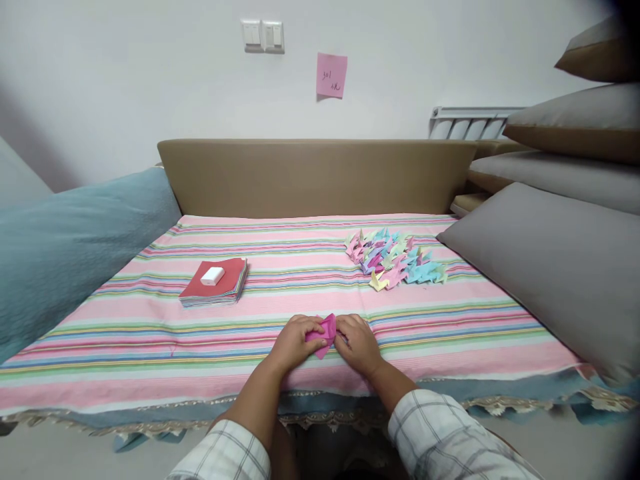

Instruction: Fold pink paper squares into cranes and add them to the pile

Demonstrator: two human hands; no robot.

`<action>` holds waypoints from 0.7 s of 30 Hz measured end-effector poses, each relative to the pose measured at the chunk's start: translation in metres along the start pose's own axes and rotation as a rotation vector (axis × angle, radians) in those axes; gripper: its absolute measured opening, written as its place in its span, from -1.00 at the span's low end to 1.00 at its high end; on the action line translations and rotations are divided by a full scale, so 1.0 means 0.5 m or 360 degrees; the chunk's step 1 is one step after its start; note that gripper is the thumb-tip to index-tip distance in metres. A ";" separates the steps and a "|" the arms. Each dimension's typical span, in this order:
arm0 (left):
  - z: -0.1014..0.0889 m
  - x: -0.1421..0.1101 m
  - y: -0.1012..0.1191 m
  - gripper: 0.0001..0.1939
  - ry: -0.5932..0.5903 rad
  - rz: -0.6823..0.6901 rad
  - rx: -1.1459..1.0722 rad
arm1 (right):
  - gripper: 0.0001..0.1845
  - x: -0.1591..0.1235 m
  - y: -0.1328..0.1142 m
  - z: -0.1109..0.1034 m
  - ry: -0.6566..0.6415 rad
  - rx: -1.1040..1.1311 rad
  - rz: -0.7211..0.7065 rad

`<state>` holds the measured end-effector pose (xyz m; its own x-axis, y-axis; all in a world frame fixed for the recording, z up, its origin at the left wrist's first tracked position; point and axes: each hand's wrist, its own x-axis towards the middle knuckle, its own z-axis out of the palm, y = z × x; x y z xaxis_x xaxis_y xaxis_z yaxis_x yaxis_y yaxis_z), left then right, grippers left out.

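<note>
Between the two hands, at the near side of the striped cloth [280,303], lies a folded piece of magenta paper [326,333]; the left hand [299,341] pinches it between thumb and fingers, while the right hand [358,341] has curled fingers at its right edge, their grip partly concealed. The inner folds are too small to make out. Beyond, to the left, a square stack of coloured paper [215,293], red sheet uppermost, bears a small white block [213,276]; to the right, a crowded cluster of folded paper figures [393,260] in pink, yellow, blue, green and purple overlaps so that individual outlines are hard to separate. Open cloth extends between stack and cluster. The cloth's near edge hangs above a lace-trimmed blue cover [450,388]. Grey cushions [540,267] border the right side, the upper ones cut off by the frame. On the wall, a pink note [331,75] reads "301", with a further mark not clearly legible.
</note>
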<state>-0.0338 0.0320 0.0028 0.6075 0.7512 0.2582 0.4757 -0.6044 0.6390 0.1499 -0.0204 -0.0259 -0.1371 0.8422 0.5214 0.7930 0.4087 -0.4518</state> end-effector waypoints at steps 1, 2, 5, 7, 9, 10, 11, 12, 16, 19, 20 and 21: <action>0.001 0.000 0.000 -0.78 0.0013 -0.0007 0.0008 | -0.83 0.000 0.000 -0.001 0.0010 0.0016 -0.0001; 0.002 0.001 0.001 -0.78 0.0024 -0.0013 0.0018 | -0.84 -0.001 -0.001 -0.001 0.0024 0.0032 -0.0001; 0.004 0.001 0.004 -0.77 0.0056 -0.0023 0.0041 | -0.85 -0.002 -0.001 -0.001 0.0073 0.0079 0.0009; 0.005 0.002 0.006 -0.75 0.0070 -0.0023 0.0046 | -0.87 -0.003 0.000 0.001 0.0098 0.0103 0.0020; 0.006 0.002 0.009 -0.74 0.0076 -0.0019 0.0048 | -0.88 -0.004 0.002 0.003 0.0120 0.0115 0.0026; 0.006 0.002 0.011 -0.73 0.0077 -0.0016 0.0049 | -0.89 -0.004 0.003 0.004 0.0131 0.0116 0.0026; 0.006 0.002 0.013 -0.72 0.0077 -0.0014 0.0050 | -0.89 -0.005 0.003 0.005 0.0139 0.0114 0.0023; 0.005 0.002 0.016 -0.71 0.0076 -0.0020 0.0051 | -0.90 -0.005 0.004 0.006 0.0145 0.0107 0.0021; 0.003 -0.001 0.024 -0.65 0.0085 -0.0127 0.0071 | -0.92 -0.005 0.005 0.007 0.0140 0.0058 0.0037; 0.003 -0.003 0.027 -0.58 0.0065 -0.0135 0.0081 | -0.91 -0.006 0.006 0.007 0.0140 0.0077 0.0076; 0.003 -0.003 0.027 -0.56 0.0051 -0.0124 0.0086 | -0.89 -0.007 0.008 0.007 0.0152 0.0106 0.0102; 0.004 -0.003 0.026 -0.54 0.0035 -0.0112 0.0095 | -0.85 -0.008 0.009 0.008 0.0171 0.0148 0.0134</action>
<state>-0.0273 0.0224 0.0093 0.5576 0.7975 0.2302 0.5543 -0.5642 0.6120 0.1519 -0.0206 -0.0331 -0.0044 0.8345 0.5510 0.7397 0.3735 -0.5597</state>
